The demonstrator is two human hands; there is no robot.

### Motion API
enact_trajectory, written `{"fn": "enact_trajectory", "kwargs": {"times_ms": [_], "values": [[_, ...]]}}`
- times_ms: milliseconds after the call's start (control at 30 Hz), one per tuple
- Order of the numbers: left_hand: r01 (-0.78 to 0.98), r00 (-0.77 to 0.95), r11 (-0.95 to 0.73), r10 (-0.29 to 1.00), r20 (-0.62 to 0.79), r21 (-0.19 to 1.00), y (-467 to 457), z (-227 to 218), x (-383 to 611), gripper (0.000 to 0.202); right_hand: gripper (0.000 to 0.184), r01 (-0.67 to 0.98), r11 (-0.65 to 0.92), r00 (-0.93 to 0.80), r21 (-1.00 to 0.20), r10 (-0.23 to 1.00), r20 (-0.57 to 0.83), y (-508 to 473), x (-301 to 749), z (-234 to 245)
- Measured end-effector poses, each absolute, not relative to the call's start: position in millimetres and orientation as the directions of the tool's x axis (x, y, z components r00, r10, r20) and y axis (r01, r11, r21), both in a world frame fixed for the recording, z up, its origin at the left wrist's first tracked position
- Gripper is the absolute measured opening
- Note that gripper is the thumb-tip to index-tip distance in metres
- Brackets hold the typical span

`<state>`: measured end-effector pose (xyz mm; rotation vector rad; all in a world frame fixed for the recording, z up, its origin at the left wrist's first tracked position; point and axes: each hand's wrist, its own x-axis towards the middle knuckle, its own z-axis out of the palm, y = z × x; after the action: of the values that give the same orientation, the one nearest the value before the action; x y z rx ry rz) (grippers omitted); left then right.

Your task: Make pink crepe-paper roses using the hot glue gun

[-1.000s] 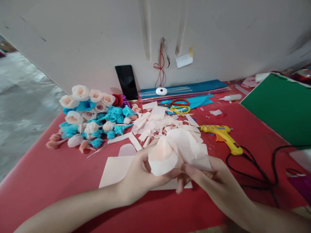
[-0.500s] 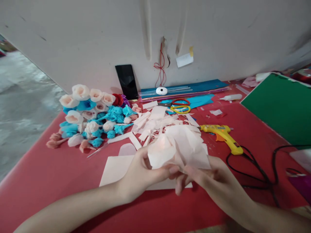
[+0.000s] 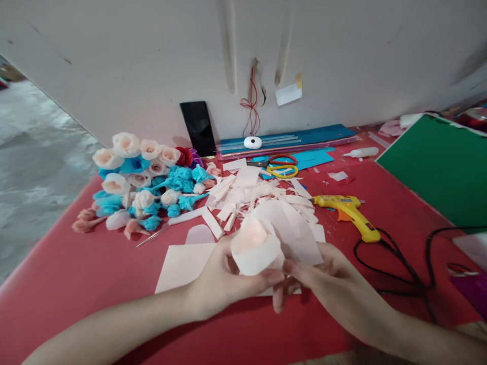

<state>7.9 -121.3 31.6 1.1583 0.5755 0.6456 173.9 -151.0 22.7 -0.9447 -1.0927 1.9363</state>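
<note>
A pale peach paper flower point(image 3: 256, 248) with cupped petals is held low over the table by both hands. My left hand point(image 3: 232, 276) is closed around its left side and base, with the thumb pressed along the bottom. My right hand point(image 3: 323, 276) pinches near the base at the right, where a loose, wide paper petal point(image 3: 299, 230) spreads up from the flower. The fingertips meet under the flower, and its underside is hidden. Beneath the hands lies a flat sheet of pale paper point(image 3: 182, 263). Behind the flower is a heap of pale paper scraps point(image 3: 247, 190).
Finished paper flowers point(image 3: 142, 172) crowd the left. A yellow glue gun point(image 3: 350, 210) with a black cord point(image 3: 399, 258) lies right. Scissors point(image 3: 283, 167), a glue bottle point(image 3: 363, 152) and a leaning phone point(image 3: 198, 128) are at the back. A green board point(image 3: 437, 172) stands right.
The flower has turned between the fingers, so its open centre now faces me more. The loose petal has shifted slightly left and narrowed in view. Both hands stay in nearly the same place.
</note>
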Motion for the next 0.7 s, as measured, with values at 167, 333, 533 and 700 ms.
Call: {"fn": "enact_trajectory", "kwargs": {"times_ms": [167, 333, 533, 700], "values": [[-0.137, 0.667, 0.203, 0.742, -0.061, 0.970, -121.4, 29.8, 7.4, 0.015, 0.026, -0.266, -0.422, -0.508, -0.867, 0.825, -0.246, -151.5, 173.6, 20.3], [-0.098, 0.651, 0.154, 0.758, -0.054, 0.983, -121.8, 25.5, 5.5, 0.017, 0.021, -0.230, -0.356, -0.467, -0.906, 0.857, -0.219, -150.5, 172.9, 22.3], [-0.095, 0.603, 0.110, 0.797, -0.031, 0.989, -122.4, 16.8, 4.8, 0.023, 0.019, 0.083, -0.025, -0.310, -0.996, 0.949, -0.050, -150.0, 171.3, 29.0], [-0.104, 0.564, 0.085, 0.826, -0.011, 0.991, -122.6, 11.3, 3.9, 0.018, 0.017, 0.344, 0.160, -0.270, -0.925, 0.961, 0.066, -153.0, 172.3, 27.5]]}}
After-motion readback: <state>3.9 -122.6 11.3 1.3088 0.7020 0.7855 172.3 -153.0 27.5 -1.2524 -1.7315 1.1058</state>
